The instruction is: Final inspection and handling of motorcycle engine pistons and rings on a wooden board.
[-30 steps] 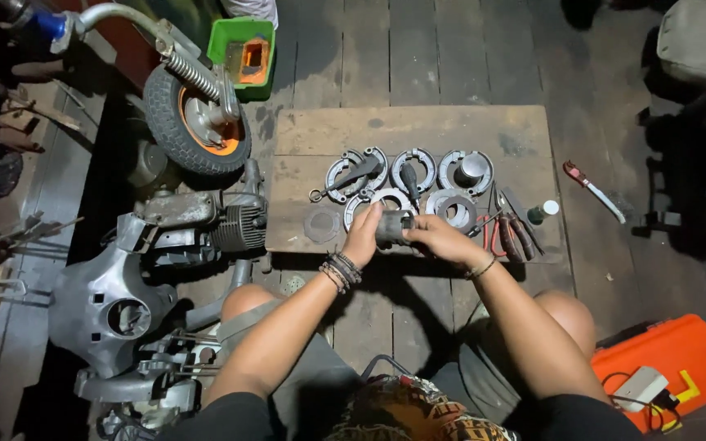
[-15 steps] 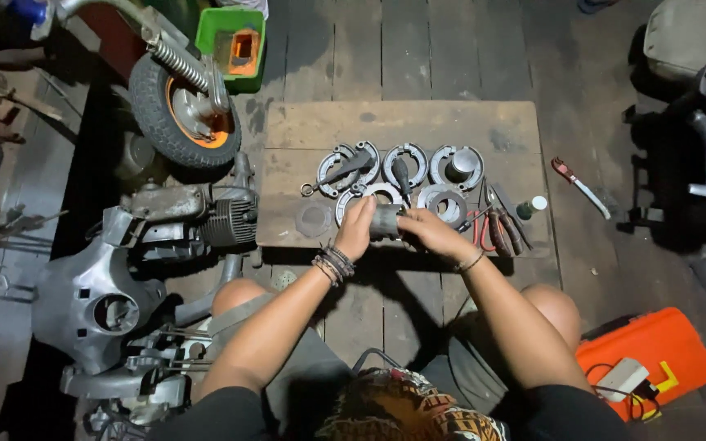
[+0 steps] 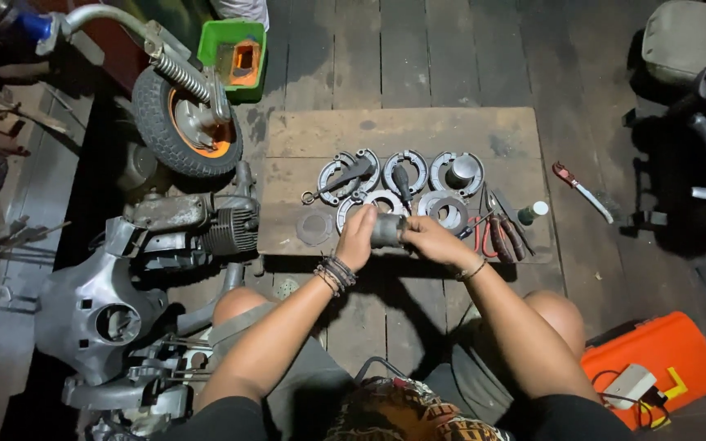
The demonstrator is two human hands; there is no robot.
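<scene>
I have the short grey metal cylinder [image 3: 387,230] pinched between both hands just above the near edge of the worn wooden board [image 3: 418,131]: my left hand [image 3: 359,237] wraps one end, my right hand [image 3: 426,238] clasps the other. Beyond the cylinder, curved silver brake shoes [image 3: 406,167] lie in rows, apparently awaiting handling; red-handled pliers [image 3: 496,237] lie right of it.

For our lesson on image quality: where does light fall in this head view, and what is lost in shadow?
Head view: light falls brightest on the wooden board and both hands, left and right, holding a grey metal cylinder; left and right edges sink into shadow; focus is sharp at centre.
</scene>
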